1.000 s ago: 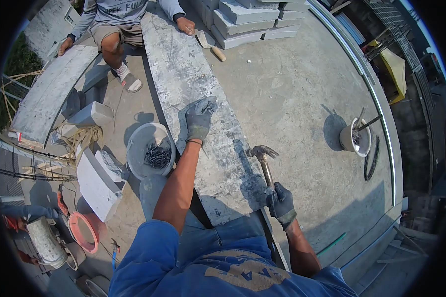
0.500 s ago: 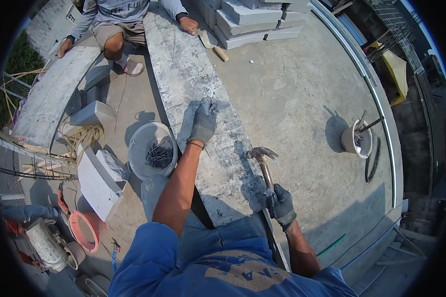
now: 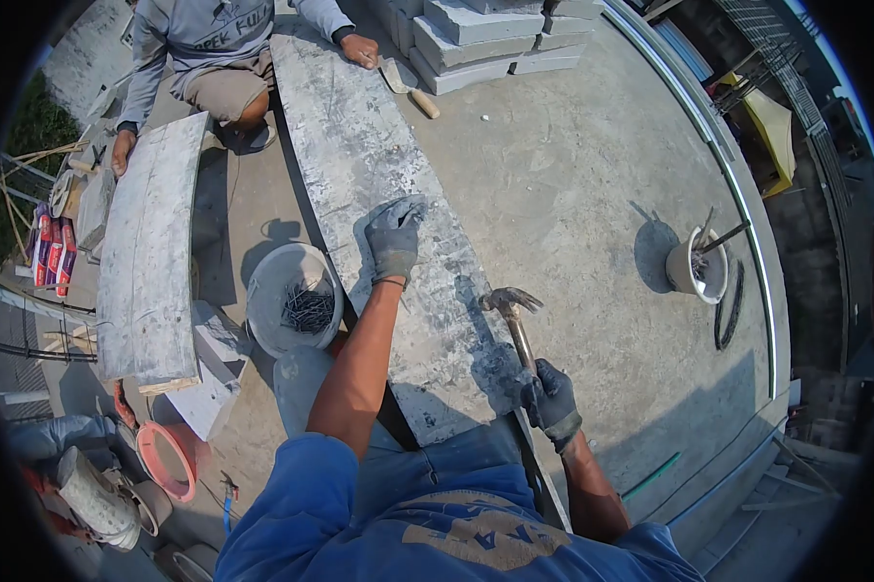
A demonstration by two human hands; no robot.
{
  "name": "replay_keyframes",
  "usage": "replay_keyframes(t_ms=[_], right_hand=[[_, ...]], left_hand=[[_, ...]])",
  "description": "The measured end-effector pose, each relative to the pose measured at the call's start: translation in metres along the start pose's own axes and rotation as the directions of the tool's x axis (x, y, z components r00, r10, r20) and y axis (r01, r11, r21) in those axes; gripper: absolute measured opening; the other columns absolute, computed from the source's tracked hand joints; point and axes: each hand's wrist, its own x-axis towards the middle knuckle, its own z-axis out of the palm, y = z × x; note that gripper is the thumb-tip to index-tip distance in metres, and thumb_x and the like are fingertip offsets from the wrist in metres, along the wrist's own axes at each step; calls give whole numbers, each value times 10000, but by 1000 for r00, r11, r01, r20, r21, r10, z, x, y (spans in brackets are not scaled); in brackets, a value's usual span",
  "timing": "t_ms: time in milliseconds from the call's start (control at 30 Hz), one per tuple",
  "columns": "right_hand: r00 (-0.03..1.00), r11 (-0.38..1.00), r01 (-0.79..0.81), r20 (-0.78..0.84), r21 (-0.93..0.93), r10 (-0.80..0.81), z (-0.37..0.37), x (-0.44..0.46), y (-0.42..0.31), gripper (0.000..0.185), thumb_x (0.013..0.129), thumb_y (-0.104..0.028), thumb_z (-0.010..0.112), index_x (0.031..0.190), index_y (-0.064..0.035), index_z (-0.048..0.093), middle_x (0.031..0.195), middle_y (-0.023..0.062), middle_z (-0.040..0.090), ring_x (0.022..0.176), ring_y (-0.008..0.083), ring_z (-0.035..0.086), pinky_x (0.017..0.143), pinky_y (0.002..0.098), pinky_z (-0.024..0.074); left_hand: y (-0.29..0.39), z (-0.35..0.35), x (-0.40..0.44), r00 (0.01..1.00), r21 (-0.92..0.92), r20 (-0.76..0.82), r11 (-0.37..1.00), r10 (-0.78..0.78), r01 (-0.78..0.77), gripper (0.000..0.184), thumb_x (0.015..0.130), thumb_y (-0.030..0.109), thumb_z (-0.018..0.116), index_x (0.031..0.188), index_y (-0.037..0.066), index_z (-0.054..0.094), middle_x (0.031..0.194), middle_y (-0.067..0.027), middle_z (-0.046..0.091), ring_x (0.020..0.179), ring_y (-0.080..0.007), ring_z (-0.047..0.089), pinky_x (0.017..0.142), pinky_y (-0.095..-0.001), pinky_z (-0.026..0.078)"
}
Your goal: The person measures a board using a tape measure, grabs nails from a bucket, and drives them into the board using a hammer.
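Note:
Both of my hands wear grey gloves. My left hand [image 3: 394, 244] is over the middle of a long, paint-stained board [image 3: 354, 145], its fingers closed; whatever they pinch is too small to make out. Fingers of my right hand [image 3: 550, 400] wrap round the handle of a claw hammer [image 3: 516, 322], whose head points up beside the board's right edge. Left of the board stands a white bucket [image 3: 265, 308] with many nails [image 3: 309, 308] in it. Across from me a person [image 3: 214, 58] has one hand on a second board [image 3: 153, 262] and the other by the long board's far edge.
A trowel [image 3: 415, 95] lies near stacked pale blocks [image 3: 471, 50] at the top. On the right are a small bucket [image 3: 686, 272] with tools and a long metal rail [image 3: 740, 194]. Lower left, a pink tub [image 3: 187, 456] stands near pale blocks [image 3: 219, 388] and another person's arm.
The person across has shifted and leaned forward. The second board has swung right and towards me, now covering some blocks and rope. My left hand has moved slightly; my right hand stays on the hammer.

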Motion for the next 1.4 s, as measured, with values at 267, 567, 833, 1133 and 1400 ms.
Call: replay_keyframes(t_ms=[267,567,833,1133,1400], right_hand=[[1000,996,0,-16,90,1,0,0,-1,201,1008,-177,566,902,-12,609,695,12,581,672,78,521,584,290,453],[1000,998,7,14,59,-8,0,-1,-4,192,1018,-178,560,923,-19,610,700,6,578,662,67,522,578,260,443],[998,992,-56,28,114,53,2,3,-9,170,1026,-164,560,932,-34,616,728,-25,586,678,49,531,599,239,449],[982,947,-173,-29,272,188,-14,14,-26,262,1042,-299,549,931,-72,616,526,-20,478,363,63,403,342,245,304],[988,961,-151,15,234,152,-4,36,-37,332,1013,-377,598,952,-52,621,529,7,511,350,85,429,331,258,324]], left_hand=[[-5,5,-6,984,472,-7,868,180,-155,219,880,152,671,1074,101,759,1047,-128,747,956,-306,706,882,-394,543],[-10,3,-5,983,307,20,935,182,-180,215,869,97,667,1063,107,759,1064,-117,747,962,-279,713,876,-362,560],[-48,8,-9,934,590,89,738,345,-328,325,861,190,664,1179,155,722,1151,-109,720,1048,-324,674,943,-436,520],[-61,14,-9,951,434,45,852,305,-293,318,839,202,678,1147,139,725,1166,-109,707,1060,-321,660,940,-463,513],[-12,8,-6,887,432,128,780,444,-453,372,835,182,717,1206,144,705,1069,-83,730,1018,-288,667,909,-428,517]])
